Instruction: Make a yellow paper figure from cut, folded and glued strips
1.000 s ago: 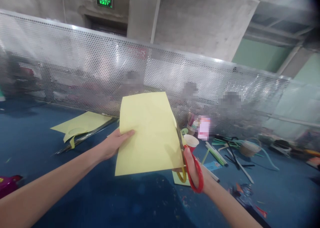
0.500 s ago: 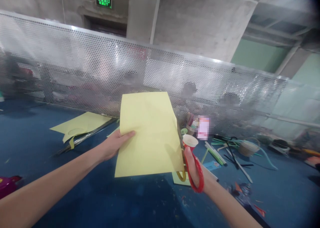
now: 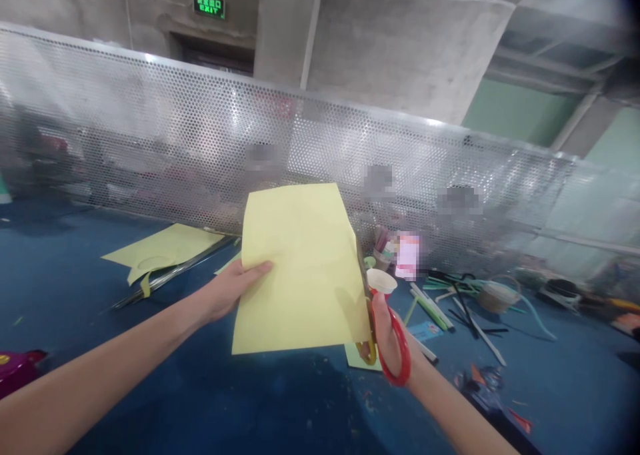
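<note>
A yellow paper sheet (image 3: 300,268) is held up over the blue table, its left edge pinched by my left hand (image 3: 235,285), thumb in front and fingers hidden behind. My right hand (image 3: 389,332) grips scissors (image 3: 403,358) with a red handle loop and a yellow one. Their blades lie along the sheet's right edge, mostly hidden by the paper. Just behind the right thumb stands a paper cup (image 3: 381,281) with a white inside.
Another yellow sheet (image 3: 173,245) with a cut piece lies back left by clear wrapping. Purple object (image 3: 17,372) at left. Right of my hands are tubes (image 3: 433,308), a small basket (image 3: 497,296) and scraps on the blue table (image 3: 225,402). A perforated metal screen (image 3: 165,135) stands behind.
The yellow and red scissor loops have come closer together. The held sheet has shifted very slightly right, and its top left corner bends a little more.
</note>
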`<state>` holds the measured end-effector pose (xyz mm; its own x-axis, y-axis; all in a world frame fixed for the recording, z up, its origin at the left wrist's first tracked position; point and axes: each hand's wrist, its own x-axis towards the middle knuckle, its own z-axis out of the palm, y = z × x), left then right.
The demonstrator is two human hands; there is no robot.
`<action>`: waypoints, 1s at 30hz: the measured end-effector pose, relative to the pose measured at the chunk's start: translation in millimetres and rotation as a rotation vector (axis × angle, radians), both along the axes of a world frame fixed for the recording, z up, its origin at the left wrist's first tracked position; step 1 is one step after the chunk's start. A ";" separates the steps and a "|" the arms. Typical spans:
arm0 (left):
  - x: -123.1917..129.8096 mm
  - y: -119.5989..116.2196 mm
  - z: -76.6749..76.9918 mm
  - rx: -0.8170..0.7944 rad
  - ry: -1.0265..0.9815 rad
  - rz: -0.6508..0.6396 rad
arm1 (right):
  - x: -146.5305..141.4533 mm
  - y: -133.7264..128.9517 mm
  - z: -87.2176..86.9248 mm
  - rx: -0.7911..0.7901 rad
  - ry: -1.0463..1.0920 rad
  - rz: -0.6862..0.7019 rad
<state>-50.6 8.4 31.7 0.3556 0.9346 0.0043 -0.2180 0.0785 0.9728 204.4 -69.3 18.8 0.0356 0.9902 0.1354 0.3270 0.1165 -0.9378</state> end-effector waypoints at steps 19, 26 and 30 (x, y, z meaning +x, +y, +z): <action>0.9 1.4 0.2 -0.011 0.001 0.018 | -4.1 -1.7 2.4 -0.049 0.037 -0.104; -2.8 0.7 2.9 -0.046 0.003 -0.003 | 0.3 -1.9 3.0 -0.034 -0.022 -0.061; -18.0 16.7 -1.3 -0.103 0.031 -0.042 | 3.4 -1.0 2.8 -0.029 -0.059 -0.003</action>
